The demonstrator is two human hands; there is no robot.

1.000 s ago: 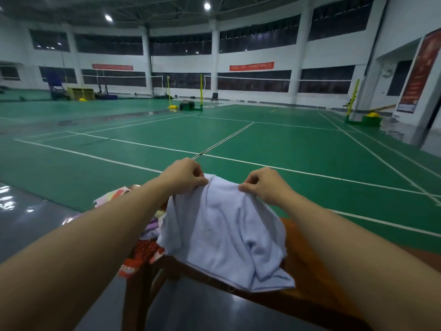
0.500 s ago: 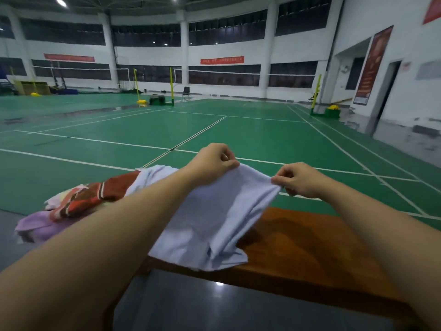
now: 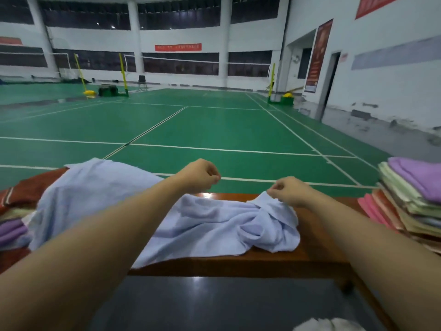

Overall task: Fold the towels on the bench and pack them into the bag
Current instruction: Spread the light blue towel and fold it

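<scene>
A pale blue towel (image 3: 210, 225) lies crumpled across the brown wooden bench (image 3: 238, 265). Its left part drapes over a heap of unfolded towels (image 3: 14, 225) in red-brown, purple and cream. My right hand (image 3: 292, 191) pinches a raised edge of the blue towel near its right end. My left hand (image 3: 199, 175) hovers above the bench's far edge with its fingers curled, and no cloth shows in it. My left forearm hides part of the towel. No bag is clearly in view.
A tall stack of folded towels (image 3: 410, 201) in purple, cream, pink and orange stands on the bench's right end. Something white and soft (image 3: 329, 326) shows at the bottom edge. Beyond the bench lies a green court floor (image 3: 214, 130); dark glossy floor is below me.
The blue towel has come down from the air onto the bench. My left hand has let go of it while my right hand still pinches it. The view has swung right, revealing the folded stack.
</scene>
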